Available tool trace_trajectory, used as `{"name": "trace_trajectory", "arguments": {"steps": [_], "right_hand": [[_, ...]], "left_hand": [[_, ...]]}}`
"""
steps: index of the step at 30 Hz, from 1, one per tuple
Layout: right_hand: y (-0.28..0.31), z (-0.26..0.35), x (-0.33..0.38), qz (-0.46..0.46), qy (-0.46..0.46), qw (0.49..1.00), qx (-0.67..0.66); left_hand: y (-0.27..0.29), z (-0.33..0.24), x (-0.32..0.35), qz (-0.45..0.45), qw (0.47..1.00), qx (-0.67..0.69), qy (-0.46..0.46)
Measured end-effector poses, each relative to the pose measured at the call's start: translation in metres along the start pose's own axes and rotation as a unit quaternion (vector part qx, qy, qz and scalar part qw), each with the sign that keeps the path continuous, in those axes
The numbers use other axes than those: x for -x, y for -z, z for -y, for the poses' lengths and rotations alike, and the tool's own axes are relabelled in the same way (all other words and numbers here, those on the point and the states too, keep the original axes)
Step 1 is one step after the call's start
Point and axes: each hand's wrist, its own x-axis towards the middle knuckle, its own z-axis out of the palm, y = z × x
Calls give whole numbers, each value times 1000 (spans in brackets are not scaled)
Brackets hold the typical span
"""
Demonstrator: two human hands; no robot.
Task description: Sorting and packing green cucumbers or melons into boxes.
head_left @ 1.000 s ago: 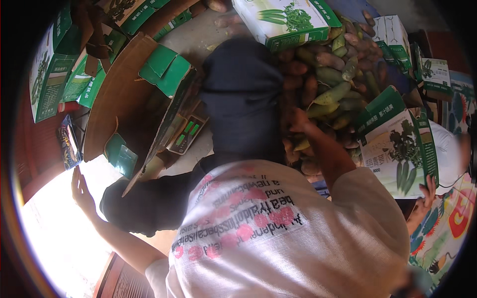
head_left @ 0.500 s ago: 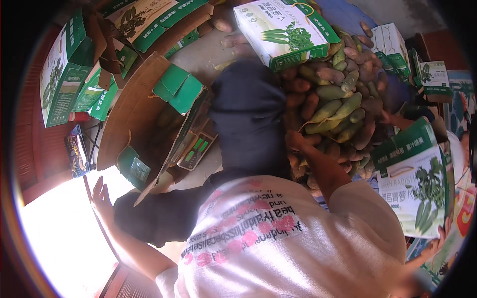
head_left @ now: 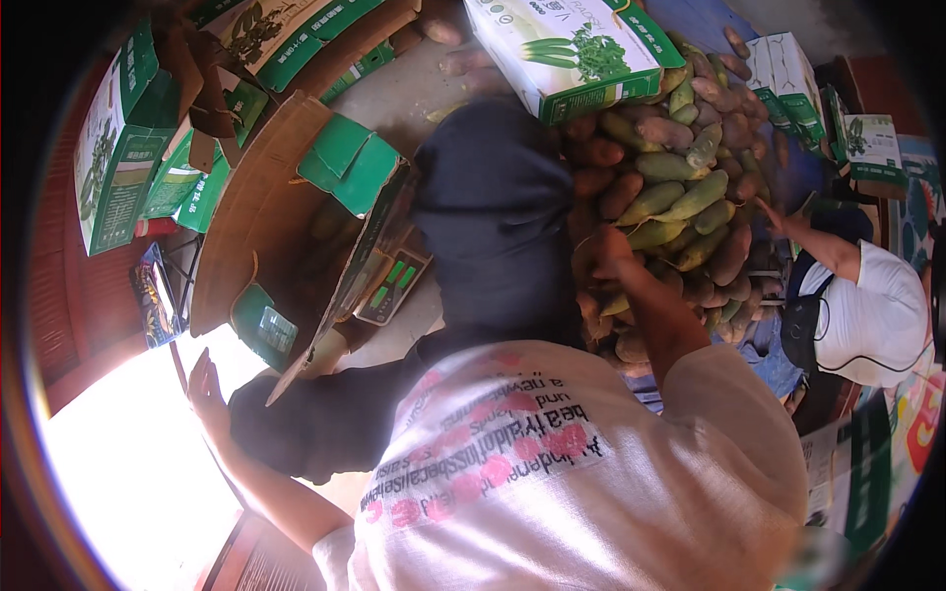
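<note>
On the far left stands a tall green and white carton (head_left: pixel 123 163) with a leafy plant printed on it. Below it is a small dark box (head_left: pixel 158 295) with a bright pattern. Next comes the left hand (head_left: pixel 207 389), held up with its fingers stretched out and its grip let go. It is near the person's left knee (head_left: pixel 258 419), in dark trousers, and very bright light shines on that side.

Above this hand is a big brown cardboard box (head_left: pixel 246 212), tipped so we can see inside, with green flaps (head_left: pixel 345 163). Just right of it, a scale (head_left: pixel 394 288) with two glowing green screens sits on the grey floor (head_left: pixel 419 167). Then comes the right leg (head_left: pixel 498 217), and below it the person's white shirt (head_left: pixel 552 443) with pink spots and black letters. A green and white carton (head_left: pixel 576 59) lies at the top, by the edge of the pile.

The right hand (head_left: pixel 603 254) is at the near left side of a big heap of green radishes (head_left: pixel 690 192), some of them brown with dirt. Its fingers bend down, and I cannot tell if they hold a radish. Further right, a co-worker's hand (head_left: pixel 776 219) reaches to the heap's other side. The co-worker wears a white top (head_left: pixel 872 320). More cartons (head_left: pixel 788 84) stand behind, at the top right.
</note>
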Motion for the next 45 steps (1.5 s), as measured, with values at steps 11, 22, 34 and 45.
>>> {"name": "trace_trajectory", "arguments": {"steps": [11,22,34,45], "right_hand": [[103,-83,-11,-50,-118,925,359],[92,-124,-23,1,16,878,478],[186,-21,-5,-188,-32,972,135],[380,188,85,-308,270,832,-374]], "left_hand": [[-4,-2,-3,-36,999,4,18],[2,-21,-5,-70,997,-22,7],[27,-62,-8,-116,993,1,-15],[30,-103,-84,-78,985,-6,-157]]}}
